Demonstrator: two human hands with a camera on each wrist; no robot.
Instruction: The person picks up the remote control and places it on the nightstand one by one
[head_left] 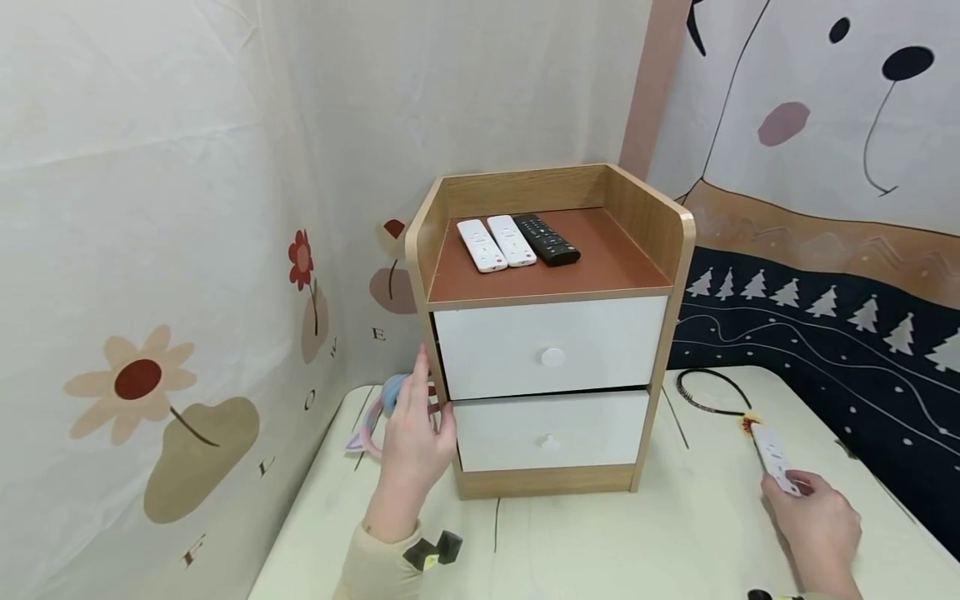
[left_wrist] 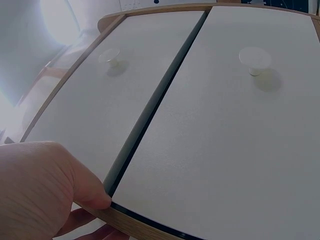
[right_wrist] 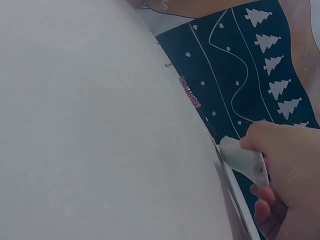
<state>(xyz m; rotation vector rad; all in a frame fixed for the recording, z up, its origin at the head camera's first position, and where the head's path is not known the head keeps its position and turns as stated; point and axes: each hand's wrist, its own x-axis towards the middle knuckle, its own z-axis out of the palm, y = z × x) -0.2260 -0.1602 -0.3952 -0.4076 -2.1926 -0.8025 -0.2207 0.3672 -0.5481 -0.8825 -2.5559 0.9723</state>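
Resting against the cabinet's (head_left: 551,333) left front edge, the left hand (head_left: 414,442) lies with straight fingers, its thumb (left_wrist: 92,192) at the gap between the two white drawers (left_wrist: 210,140). A pastel headband (head_left: 375,412) lies behind it on the table (head_left: 600,533). Three remotes (head_left: 517,240) sit side by side on the cabinet top. Far right, near the table's edge, the right hand (head_left: 813,521) pinches a white remote (head_left: 772,457), beside a black headband (head_left: 712,392).

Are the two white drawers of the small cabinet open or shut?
Both shut: the upper drawer and lower drawer sit flush in the cabinet.
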